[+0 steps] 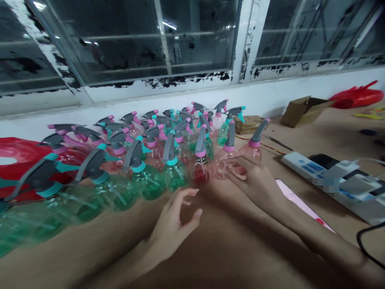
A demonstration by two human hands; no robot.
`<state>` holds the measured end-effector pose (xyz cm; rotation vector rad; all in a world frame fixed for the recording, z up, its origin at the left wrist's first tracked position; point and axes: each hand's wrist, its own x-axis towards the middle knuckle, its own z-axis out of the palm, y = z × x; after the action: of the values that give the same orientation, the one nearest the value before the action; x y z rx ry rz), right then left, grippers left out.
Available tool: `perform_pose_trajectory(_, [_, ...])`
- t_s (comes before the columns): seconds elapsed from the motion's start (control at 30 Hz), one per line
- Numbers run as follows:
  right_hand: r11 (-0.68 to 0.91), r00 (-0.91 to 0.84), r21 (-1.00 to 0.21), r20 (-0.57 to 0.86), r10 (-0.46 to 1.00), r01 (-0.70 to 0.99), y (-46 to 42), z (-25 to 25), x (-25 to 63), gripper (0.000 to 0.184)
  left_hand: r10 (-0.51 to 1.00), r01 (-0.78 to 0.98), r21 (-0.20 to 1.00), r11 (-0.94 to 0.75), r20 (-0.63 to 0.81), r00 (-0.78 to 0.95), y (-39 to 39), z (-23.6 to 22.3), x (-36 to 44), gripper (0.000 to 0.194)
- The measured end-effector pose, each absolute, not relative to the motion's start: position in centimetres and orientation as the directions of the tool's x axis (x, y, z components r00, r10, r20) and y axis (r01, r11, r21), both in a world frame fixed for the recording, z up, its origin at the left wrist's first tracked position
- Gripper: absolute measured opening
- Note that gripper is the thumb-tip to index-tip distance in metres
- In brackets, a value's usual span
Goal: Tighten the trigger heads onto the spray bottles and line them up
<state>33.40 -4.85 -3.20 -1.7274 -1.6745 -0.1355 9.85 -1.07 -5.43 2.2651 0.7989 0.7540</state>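
Observation:
My left hand (176, 226) is open above the tabletop, thumb and fingers apart with nothing between them. It is nearest to a green spray bottle (175, 174) with a turquoise collar and a red spray bottle (200, 170) with a pink collar. My right hand (251, 178) has its fingers bent against the side of a clear pink spray bottle (221, 162), which stands upright with a grey trigger head. Part of its body is hidden by the fingers. Another pink spray bottle (255, 150) stands just behind that hand.
Several green and pink spray bottles stand in rows towards the window wall. A red plastic bag (18, 154) lies at left. On the right are a pink phone (300, 202), a white power strip (325, 180), an open cardboard box (303, 112) and another red bag (357, 96).

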Motion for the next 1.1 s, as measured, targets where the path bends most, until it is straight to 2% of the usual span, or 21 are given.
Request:
perform_pose_trajectory(0.1, [0.026,0.241,-0.443,0.534,0.811,0.896,-5.1,-3.7,35.5,0.030,0.690,0.292,0.729,-0.619,0.327,0.646,-0.9,-4.9,10.5,0.033])
perform_pose_trajectory(0.43, [-0.004,0.308,-0.480,0.555,0.773,0.877,-1.1,-4.6,36.0,0.066,0.663,0.215,0.729,-0.649,0.405,0.629,-0.9,-2.4,12.6,0.031])
perform_pose_trajectory(0.8, [-0.056,0.297,-0.435,0.510,0.807,0.899,-2.0,-4.9,35.1,0.047,0.685,0.228,0.784,-0.577,0.313,0.657,-0.5,-3.5,13.6,0.024])
perform_pose_trajectory(0.97, [-0.037,0.275,-0.413,0.535,0.799,0.910,-4.6,-5.4,34.2,0.050,0.719,0.218,0.828,-0.517,0.282,0.635,-0.2,-3.2,14.2,0.025])
perform_pose_trajectory(1.1, [-0.008,0.245,-0.401,0.544,0.803,0.916,-6.8,-5.7,32.9,0.050,0.702,0.212,0.820,-0.532,0.287,0.652,-0.6,-2.5,14.8,0.029])
